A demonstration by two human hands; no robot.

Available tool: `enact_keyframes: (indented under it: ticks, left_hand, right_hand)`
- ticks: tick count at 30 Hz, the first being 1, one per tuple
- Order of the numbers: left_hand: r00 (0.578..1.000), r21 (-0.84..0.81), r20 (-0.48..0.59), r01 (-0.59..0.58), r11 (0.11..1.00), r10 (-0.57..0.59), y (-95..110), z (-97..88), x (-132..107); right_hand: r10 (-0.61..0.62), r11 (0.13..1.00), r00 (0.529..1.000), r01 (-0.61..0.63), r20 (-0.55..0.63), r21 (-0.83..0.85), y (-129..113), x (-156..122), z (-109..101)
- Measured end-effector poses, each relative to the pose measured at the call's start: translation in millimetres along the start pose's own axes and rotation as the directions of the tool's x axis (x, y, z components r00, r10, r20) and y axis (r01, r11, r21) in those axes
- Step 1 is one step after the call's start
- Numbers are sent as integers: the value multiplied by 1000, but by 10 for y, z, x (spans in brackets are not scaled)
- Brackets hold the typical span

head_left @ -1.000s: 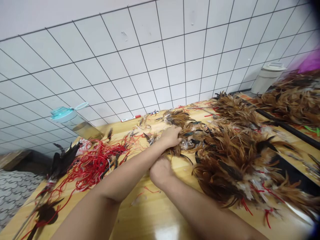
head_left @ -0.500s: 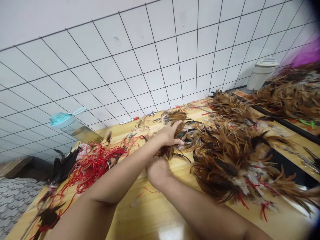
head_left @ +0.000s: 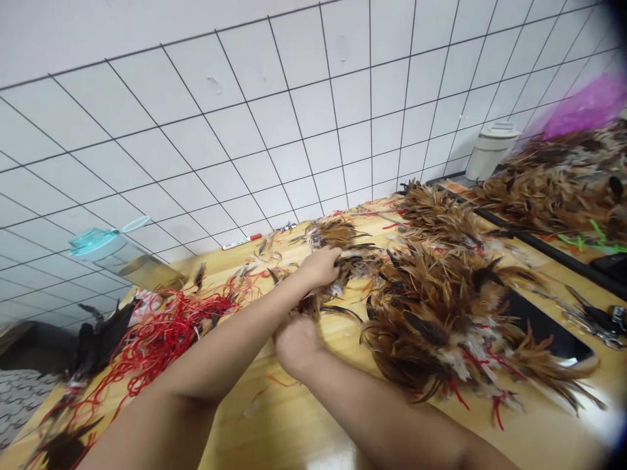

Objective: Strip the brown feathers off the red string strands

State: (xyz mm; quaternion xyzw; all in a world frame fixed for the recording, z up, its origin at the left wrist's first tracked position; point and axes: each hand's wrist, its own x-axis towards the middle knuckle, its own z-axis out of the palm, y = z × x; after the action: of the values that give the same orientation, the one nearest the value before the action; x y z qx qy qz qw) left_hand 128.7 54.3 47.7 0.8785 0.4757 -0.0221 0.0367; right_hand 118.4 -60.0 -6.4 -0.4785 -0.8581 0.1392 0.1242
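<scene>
My left hand (head_left: 322, 267) reaches out over the table with its fingers curled in on loose brown and dark feathers (head_left: 353, 264). Nearer to me, my right hand (head_left: 295, 343) is bent into a closed shape, partly behind my left forearm. A small bunch of brown feathers (head_left: 309, 304) pokes out at its fingers, whose tips are hidden. To the right lies a big heap of brown feather bundles (head_left: 431, 313), some tied with red string. Just beyond my left hand sits a smaller feather clump (head_left: 330, 233).
A tangle of red string (head_left: 171, 326) lies left, near a water bottle (head_left: 132, 261) with a turquoise lid. Markers (head_left: 242, 241) lie along the tiled wall. On the right are a dark-screened tablet (head_left: 548, 333), scissors (head_left: 590, 310), and a pale lidded bin (head_left: 491, 151).
My left hand's spread fingers have closed in on the feathers. My right hand stays low beside the left forearm. The whole view has shifted, so things appear further left.
</scene>
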Motion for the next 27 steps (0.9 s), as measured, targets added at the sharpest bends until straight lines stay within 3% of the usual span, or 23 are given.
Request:
enact_keyframes:
  ticks: [6,11,13,16,18,21,23,26,27]
  left_hand:
    - [999,-24,17,46,999,-46,-330,-70,-284]
    - [992,-55,106,81,995,-75,-429,-49,-472]
    - [986,-95,164,46,994,-30,-425,-129,-533]
    - [968,-199,212,-90,976,133,-436,-392,-560]
    - [971,-219,130,-168,961,199,-487,-588,-487]
    - [985,-188,-29,-171,967,168,-627,-727,-199]
    - [996,-150,-21,-90,985,88,-727,-666,80]
    - [993,-108,93,86,990,-76,-837,-431,517]
    - [990,-107,115,96,990,-84,-863,-346,649]
  right_hand:
    - [-29,999,999,28,-24,-22,-5,-61,-35]
    - [-57,996,998,55,-35,-69,-2,-72,-33]
    - [-80,993,997,77,-24,-91,-7,-79,-18]
    - [-126,986,991,122,-32,-115,-24,-97,15]
    - [-164,981,985,157,-56,-113,-38,-110,33]
    - [-202,976,978,196,-55,-99,-57,-122,43]
    - [-207,975,978,204,-28,-90,-66,-119,45]
    - [-195,979,981,194,-11,-69,-71,-91,72]
    - [-187,981,982,186,-9,-57,-72,-78,88]
